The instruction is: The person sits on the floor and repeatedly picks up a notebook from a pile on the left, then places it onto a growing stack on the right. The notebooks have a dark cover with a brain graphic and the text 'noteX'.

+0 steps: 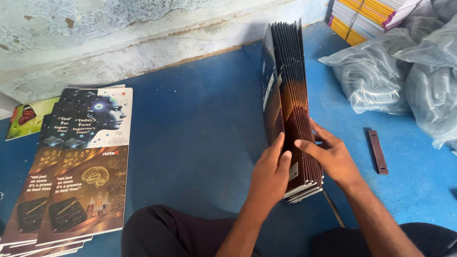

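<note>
- I've got a stack of notebook covers standing on edge on the blue mat, leaning away from me toward the wall.
- My left hand grips the near-left face of the stack, thumb up along the front cover, fingers curled onto the edge – clamped on it.
- My right hand presses the right side, index finger laid across the edges near the bottom, also closed on the stack. Hands sit close together, w/ the stack squeezed between them.
- Both forearms come up from my lap, elbows bent, wrists angled inward.
- Done so far, I'd judge: a pile of printed covers lies flat to my left, fairly neat, well apart from what I'm holding.
- Left, I'd guess: the stack in my hands isn't squared yet – bottom edges look stepped, so it's prob. mid-way.
- Nearby on the right: a small brown strip on the mat, clear plastic bags & stacked coloured books in the far corner.
</note>
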